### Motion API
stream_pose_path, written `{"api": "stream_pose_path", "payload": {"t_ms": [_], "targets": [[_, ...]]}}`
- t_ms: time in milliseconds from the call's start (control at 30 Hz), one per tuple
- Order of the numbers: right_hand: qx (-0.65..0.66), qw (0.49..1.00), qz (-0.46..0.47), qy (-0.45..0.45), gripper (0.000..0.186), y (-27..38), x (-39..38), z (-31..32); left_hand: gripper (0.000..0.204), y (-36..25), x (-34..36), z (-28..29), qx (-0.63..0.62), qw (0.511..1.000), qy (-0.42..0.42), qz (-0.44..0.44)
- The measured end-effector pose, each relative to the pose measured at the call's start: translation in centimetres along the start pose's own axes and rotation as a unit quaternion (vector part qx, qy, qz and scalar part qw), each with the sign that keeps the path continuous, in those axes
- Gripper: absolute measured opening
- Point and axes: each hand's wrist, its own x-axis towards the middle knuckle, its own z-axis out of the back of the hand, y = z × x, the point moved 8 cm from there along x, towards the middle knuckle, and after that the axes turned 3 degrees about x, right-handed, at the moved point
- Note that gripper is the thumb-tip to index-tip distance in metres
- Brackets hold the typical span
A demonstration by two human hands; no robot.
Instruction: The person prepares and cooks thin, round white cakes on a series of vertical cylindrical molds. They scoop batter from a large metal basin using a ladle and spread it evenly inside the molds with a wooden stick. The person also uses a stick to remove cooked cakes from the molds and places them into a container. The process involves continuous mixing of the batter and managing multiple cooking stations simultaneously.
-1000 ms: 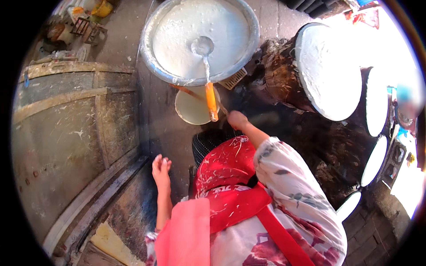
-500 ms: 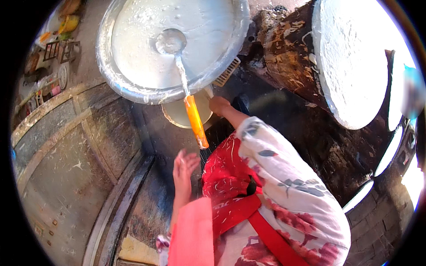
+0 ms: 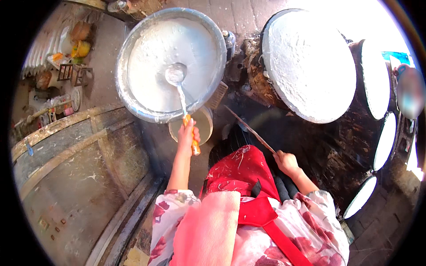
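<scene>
My left hand [image 3: 188, 132] is closed round the orange handle of a metal ladle [image 3: 182, 98]. The ladle's round bowl sits in thick white batter [image 3: 151, 66] inside a wide metal basin [image 3: 121, 84]. Over my lap's right side, my right hand [image 3: 287, 164] grips one end of a long, thin, flat stick [image 3: 250, 129], which slants up and left toward the basin. A pale bucket [image 3: 205, 126] stands partly under the basin's near rim, just beyond my left hand. To the right, a large round griddle [image 3: 309, 66] is coated with white batter.
More white-topped round griddles [image 3: 376, 80] curve along the right side on a dark, sooty stove [image 3: 324, 146]. A wood-framed panel [image 3: 80, 168] stands at left. Behind it are a yellow pot [image 3: 80, 49] and assorted household things. A small slatted crate [image 3: 217, 95] sits beside the basin.
My left hand, empty before, has closed on the ladle's handle. My right hand has left the bucket's edge and moved right, now with the stick in it. The whole view has shifted.
</scene>
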Motion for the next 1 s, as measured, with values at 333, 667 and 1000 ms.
{"api": "stream_pose_path", "payload": {"t_ms": [333, 667, 1000], "targets": [[0.126, 0.981, -0.048, -0.137, 0.028, 1.1, -4.0, 2.7, 0.033, -14.9, 0.6, -3.5, 0.66, 0.696, -0.162, -0.23], [0.43, 0.902, -0.021, -0.041, 0.037, 7.6, 4.2, 2.6, 0.03, -4.9, -0.5, -0.3, 0.346, 0.936, 0.058, 0.035], [0.716, 0.68, -0.054, 0.146, 0.045, 18.0, 6.4, -3.9, 0.029, -5.1, -12.9, -8.2, -0.414, 0.822, 0.353, 0.167]]}}
